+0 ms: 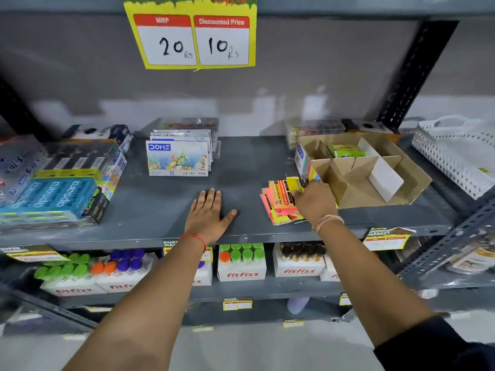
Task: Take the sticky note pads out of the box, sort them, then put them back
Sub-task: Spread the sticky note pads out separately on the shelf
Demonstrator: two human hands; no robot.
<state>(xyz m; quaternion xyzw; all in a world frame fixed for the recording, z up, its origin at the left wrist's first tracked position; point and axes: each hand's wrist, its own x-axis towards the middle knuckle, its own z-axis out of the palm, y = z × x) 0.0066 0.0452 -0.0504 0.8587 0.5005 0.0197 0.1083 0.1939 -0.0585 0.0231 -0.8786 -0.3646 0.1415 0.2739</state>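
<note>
Grey metal store shelf (166,204), price sign (190,36) hanging top centre reading MRP 20 Rs, discounted 10 Rs. Cardboard box (369,180) with dividers sits right of centre on the shelf, flaps open; one green sticky note pad (345,150) left in a rear compartment, other compartments visible look bare. Loose pile of sticky note pads (278,203), pink, orange and yellow, lies on the shelf just left of the box, touching its front corner area. Right hand (314,200) is over the pile's right edge, fingers curled closed on a yellow pad (294,184) at the top of the pile beside the box wall. Left hand (210,214) lies flat, palm down on bare shelf at centre, fingers spread, holding nothing. DOMS crayon packs (178,158) stand behind the left hand; Apsara boxes (57,196) stacked at left of frame. White perforated basket (455,153) at far right. Lower shelf, bottom of frame: Fitfizz boxes (242,266) with green, orange, purple caps.
</note>
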